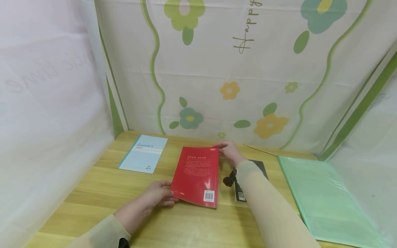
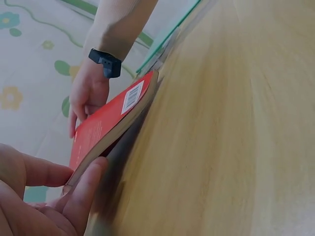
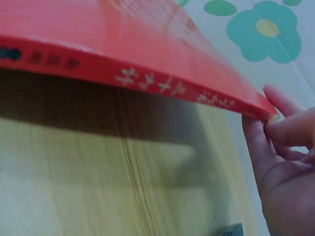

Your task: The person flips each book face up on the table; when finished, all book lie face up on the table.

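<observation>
The wooden table (image 1: pixel 192 224) under my arms is pale yellow with a straight grain, smooth and matt, and it is boxed in by a cloth backdrop (image 1: pixel 248 69) printed with flowers and wavy green lines. The red book (image 1: pixel 196 175) lies near the middle of the table, back cover up, a paperback with a glossy cover and a white barcode patch at its near corner. My left hand (image 1: pixel 158 196) is at the book's near left corner, thumb on the cover and fingers curled under the edge, which the left wrist view shows lifted off the wood. My right hand (image 1: pixel 229 151) pinches the book's far right corner between thumb and fingers; the right wrist view shows the spine raised with shadow beneath. Just right of the book, partly under my right forearm, lies a flat black booklet (image 1: pixel 248 182). Further right of the book lies a translucent green plastic folder (image 1: pixel 328 199). Left of the book and well apart lies a thin pale blue notebook (image 1: pixel 143 153)
</observation>
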`<state>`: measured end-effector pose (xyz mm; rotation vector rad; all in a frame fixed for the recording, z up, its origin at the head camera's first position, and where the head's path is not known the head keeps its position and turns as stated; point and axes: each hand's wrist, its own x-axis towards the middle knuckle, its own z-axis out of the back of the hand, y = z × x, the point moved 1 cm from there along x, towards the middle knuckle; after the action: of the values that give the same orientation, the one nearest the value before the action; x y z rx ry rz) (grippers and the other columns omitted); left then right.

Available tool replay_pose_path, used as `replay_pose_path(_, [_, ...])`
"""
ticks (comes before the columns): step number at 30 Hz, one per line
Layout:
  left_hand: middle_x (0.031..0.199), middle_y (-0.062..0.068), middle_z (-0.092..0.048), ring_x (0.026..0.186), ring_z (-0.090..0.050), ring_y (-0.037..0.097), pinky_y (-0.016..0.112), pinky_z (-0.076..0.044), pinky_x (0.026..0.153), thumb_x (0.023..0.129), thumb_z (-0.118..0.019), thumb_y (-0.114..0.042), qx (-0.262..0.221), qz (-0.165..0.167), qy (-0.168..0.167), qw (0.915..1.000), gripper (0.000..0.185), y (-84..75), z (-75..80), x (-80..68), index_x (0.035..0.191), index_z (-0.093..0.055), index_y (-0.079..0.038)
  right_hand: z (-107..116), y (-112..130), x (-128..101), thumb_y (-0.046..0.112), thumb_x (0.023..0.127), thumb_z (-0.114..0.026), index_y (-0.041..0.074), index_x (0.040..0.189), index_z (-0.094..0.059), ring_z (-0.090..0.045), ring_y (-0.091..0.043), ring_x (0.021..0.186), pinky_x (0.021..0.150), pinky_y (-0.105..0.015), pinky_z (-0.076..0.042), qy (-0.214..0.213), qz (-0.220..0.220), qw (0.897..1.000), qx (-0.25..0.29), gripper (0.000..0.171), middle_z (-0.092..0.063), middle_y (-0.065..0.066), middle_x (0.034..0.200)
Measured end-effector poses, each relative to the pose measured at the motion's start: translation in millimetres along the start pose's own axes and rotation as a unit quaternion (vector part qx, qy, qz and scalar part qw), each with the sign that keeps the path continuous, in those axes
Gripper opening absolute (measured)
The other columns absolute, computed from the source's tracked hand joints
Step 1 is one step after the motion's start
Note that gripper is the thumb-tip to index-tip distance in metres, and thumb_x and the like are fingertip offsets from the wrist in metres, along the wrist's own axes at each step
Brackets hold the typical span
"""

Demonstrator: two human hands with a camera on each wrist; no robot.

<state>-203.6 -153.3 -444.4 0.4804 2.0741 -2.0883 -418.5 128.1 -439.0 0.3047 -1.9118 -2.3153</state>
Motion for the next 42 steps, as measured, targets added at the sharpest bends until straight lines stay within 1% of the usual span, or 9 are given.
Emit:
replay_pose_path(3, [0.103, 0.022, -0.07, 0.09, -0.071, 0.034, 0.039, -0.06, 0.075, 0.096, -0.054, 0.002, -0.013, -0.006, 0.013, 0.9998, 0.046, 2.0, 1.6, 0.0, 0.137, -0.04, 0.017, 2.8, 0.5, -2.8, -0.016, 0.092, -0.042, -0.009, 0.122, -0.062, -0.065, -0.035, 0.104, 0.094, -0.042, -0.054, 0.017, 0.001, 1.0, 0.014, 0.036, -0.061, -0.024, 0.121])
replay_pose_path(9, [0.106, 0.024, -0.069, 0.093, -0.071, 0.034, 0.039, -0.06, 0.079, 0.096, -0.054, 0.002, -0.039, -0.004, 0.035, 0.9986, 0.048, 5.7, 5.0, 1.0, 0.139, -0.038, 0.017, 6.8, 1.7, -7.4, -0.01, 0.097, -0.046, -0.007, 0.125, -0.061, -0.065, -0.032, 0.105, 0.096, -0.044, -0.052, 0.032, -0.003, 0.999, 0.011, 0.032, -0.06, -0.022, 0.123])
replay_pose_path(12, [0.107, 0.024, -0.069, 0.094, -0.07, 0.034, 0.039, -0.059, 0.08, 0.096, -0.054, 0.001, -0.044, -0.006, 0.04, 0.9982, 0.048, 6.0, 5.9, 1.2, 0.14, -0.038, 0.016, 10.4, 2.8, -7.4, -0.007, 0.098, -0.047, -0.005, 0.127, -0.06, -0.065, -0.03, 0.104, 0.095, -0.042, -0.053, 0.041, 0.001, 0.999, 0.014, 0.031, -0.06, -0.02, 0.123])
replay_pose_path(15, [0.108, 0.025, -0.069, 0.094, -0.07, 0.034, 0.039, -0.059, 0.081, 0.097, -0.054, 0.001, -0.049, -0.009, 0.043, 0.9979, 0.048, 5.2, 6.2, 0.0, 0.14, -0.038, 0.016, 13.6, 6.5, -7.1, -0.006, 0.099, -0.047, -0.007, 0.127, -0.059, -0.066, -0.028, 0.1, 0.092, -0.039, -0.055, 0.052, 0.016, 0.998, 0.01, 0.03, -0.06, -0.021, 0.122])
replay_pose_path(21, [0.11, 0.026, -0.068, 0.095, -0.07, 0.034, 0.039, -0.058, 0.083, 0.097, -0.051, 0.003, -0.054, -0.018, 0.058, 0.9967, 0.048, 4.8, 6.4, -0.8, 0.139, -0.036, 0.019, 16.9, 16.2, -6.4, -0.007, 0.098, -0.05, -0.006, 0.119, -0.063, -0.067, -0.026, 0.094, 0.086, -0.036, -0.057, 0.054, 0.031, 0.998, 0.013, 0.025, -0.062, -0.019, 0.115])
replay_pose_path(25, [0.11, 0.025, -0.068, 0.095, -0.07, 0.033, 0.039, -0.058, 0.083, 0.097, -0.051, 0.003, -0.058, -0.02, 0.066, 0.9959, 0.047, 5.1, 6.4, -0.3, 0.139, -0.037, 0.018, 17.8, 21.2, -8.1, -0.006, 0.098, -0.051, -0.005, 0.117, -0.064, -0.065, -0.028, 0.099, 0.088, -0.038, -0.057, 0.062, 0.042, 0.997, 0.01, 0.023, -0.06, -0.019, 0.119])
replay_pose_path(31, [0.111, 0.024, -0.068, 0.096, -0.07, 0.033, 0.039, -0.058, 0.084, 0.098, -0.05, 0.003, -0.065, -0.027, 0.082, 0.9942, 0.046, 4.8, 5.0, -0.5, 0.139, -0.038, 0.018, 19.8, 26.5, -10.9, 0.003, 0.098, -0.057, -0.001, 0.112, -0.063, -0.056, -0.03, 0.114, 0.086, -0.042, -0.057, 0.085, 0.063, 0.994, 0.013, 0.015, -0.053, -0.02, 0.137])
replay_pose_path(36, [0.112, 0.024, -0.068, 0.097, -0.07, 0.032, 0.039, -0.058, 0.085, 0.098, -0.049, 0.003, -0.065, -0.026, 0.094, 0.9931, 0.044, 4.8, 3.4, -1.5, 0.138, -0.04, 0.018, 19.6, 28.3, -12.5, 0.001, 0.099, -0.055, 0.0, 0.108, -0.061, -0.058, -0.031, 0.11, 0.078, -0.038, -0.057, 0.093, 0.077, 0.992, 0.039, 0.011, -0.056, -0.021, 0.135])
replay_pose_path(42, [0.111, 0.023, -0.068, 0.095, -0.07, 0.032, 0.039, -0.058, 0.084, 0.097, -0.05, 0.004, -0.067, -0.025, 0.099, 0.9925, 0.043, 5.6, 2.7, -1.1, 0.137, -0.042, 0.018, 16.0, 34.5, -15.5, 0.001, 0.1, -0.053, 0.0, 0.106, -0.058, -0.058, -0.029, 0.112, 0.076, -0.036, -0.055, 0.098, 0.094, 0.989, 0.056, 0.008, -0.056, -0.023, 0.134])
